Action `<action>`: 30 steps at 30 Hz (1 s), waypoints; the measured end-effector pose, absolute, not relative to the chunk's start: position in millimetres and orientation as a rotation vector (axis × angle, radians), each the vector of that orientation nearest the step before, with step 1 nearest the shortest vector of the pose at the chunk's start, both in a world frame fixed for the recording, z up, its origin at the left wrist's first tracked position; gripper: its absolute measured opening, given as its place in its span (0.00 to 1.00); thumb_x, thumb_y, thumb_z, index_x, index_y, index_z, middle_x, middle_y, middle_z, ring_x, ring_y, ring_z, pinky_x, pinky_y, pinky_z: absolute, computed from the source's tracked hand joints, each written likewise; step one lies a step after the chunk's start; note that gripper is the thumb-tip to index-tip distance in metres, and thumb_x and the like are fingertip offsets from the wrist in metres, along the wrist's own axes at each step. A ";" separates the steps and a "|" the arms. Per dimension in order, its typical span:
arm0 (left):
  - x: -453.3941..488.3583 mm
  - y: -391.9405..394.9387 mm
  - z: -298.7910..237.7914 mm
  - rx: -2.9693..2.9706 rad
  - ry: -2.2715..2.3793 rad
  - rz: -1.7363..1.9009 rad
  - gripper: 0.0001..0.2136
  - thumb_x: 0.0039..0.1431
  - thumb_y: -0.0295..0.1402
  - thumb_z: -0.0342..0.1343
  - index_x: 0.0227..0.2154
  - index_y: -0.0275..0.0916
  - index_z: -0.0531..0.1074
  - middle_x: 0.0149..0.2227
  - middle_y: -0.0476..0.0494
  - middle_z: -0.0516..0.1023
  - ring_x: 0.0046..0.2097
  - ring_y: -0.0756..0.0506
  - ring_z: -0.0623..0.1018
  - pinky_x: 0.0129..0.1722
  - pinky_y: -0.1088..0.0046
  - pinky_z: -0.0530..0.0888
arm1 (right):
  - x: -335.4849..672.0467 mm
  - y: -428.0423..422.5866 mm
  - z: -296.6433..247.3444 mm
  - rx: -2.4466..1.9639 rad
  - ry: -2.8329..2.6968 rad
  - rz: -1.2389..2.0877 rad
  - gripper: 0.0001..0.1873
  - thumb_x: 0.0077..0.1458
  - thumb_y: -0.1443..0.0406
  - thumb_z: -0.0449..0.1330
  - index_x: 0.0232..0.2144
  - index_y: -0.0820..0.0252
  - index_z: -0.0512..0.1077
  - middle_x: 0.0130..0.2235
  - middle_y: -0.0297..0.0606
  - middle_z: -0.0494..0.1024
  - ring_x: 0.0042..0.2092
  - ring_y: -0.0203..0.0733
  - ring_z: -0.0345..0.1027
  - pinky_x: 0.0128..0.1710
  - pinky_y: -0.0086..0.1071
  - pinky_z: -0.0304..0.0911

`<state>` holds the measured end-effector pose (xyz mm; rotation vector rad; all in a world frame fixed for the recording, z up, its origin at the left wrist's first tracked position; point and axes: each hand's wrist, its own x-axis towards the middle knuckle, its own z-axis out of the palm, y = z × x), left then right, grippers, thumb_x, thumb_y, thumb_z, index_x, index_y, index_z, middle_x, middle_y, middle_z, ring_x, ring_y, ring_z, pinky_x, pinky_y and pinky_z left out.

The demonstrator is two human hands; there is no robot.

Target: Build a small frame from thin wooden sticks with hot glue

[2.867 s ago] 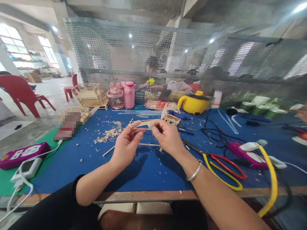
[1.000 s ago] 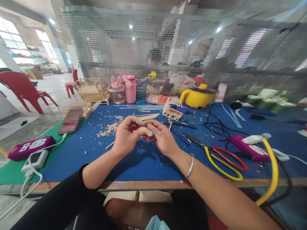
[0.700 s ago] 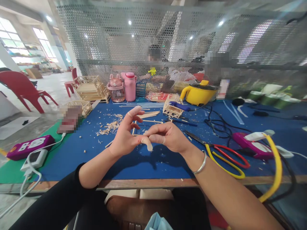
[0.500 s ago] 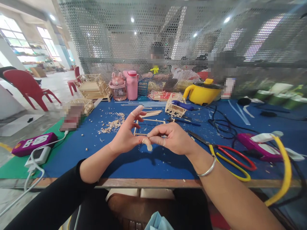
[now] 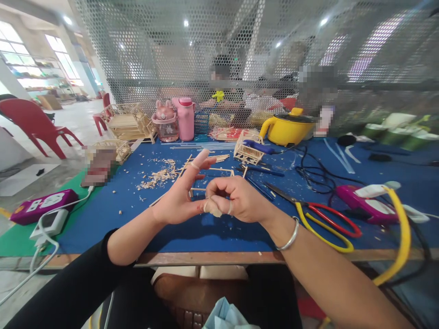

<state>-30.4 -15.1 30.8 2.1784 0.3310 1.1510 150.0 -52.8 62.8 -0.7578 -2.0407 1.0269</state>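
My left hand (image 5: 178, 198) is held over the blue mat with its fingers spread and nothing in the palm. Pale covers wrap its index fingertip and its thumb. My right hand (image 5: 236, 197) pinches the cream-coloured thumb cover (image 5: 214, 208), a finger cot or tape, at the tip of my left thumb. Behind both hands, a small frame of thin wooden sticks (image 5: 221, 170) lies on the mat, partly hidden by my fingers. A loose stick (image 5: 157, 201) pokes out beside my left wrist.
Wood scraps (image 5: 159, 176) lie left of centre. Scissors (image 5: 329, 219) with red and yellow handles rest at right, near black cables. Behind are a small stick model (image 5: 247, 148), a blue-handled tool (image 5: 259, 146), a yellow pot (image 5: 290, 130) and pink bottles (image 5: 186, 119). A perforated metal screen (image 5: 192, 59) closes the back.
My right fingers have moved further round the tip of my left thumb, closing over its cover. My left hand stays spread. The whole view has shifted slightly.
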 end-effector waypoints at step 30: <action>-12.6 -23.8 31.9 1.887 0.884 1.929 0.14 0.52 0.26 0.58 0.41 0.41 0.66 0.27 0.55 0.65 0.27 0.54 0.66 0.29 0.79 0.69 | 121.4 -53.0 42.4 -0.925 -1.913 -0.303 0.07 0.57 0.67 0.56 0.32 0.60 0.74 0.31 0.36 0.80 0.33 0.37 0.73 0.37 0.33 0.60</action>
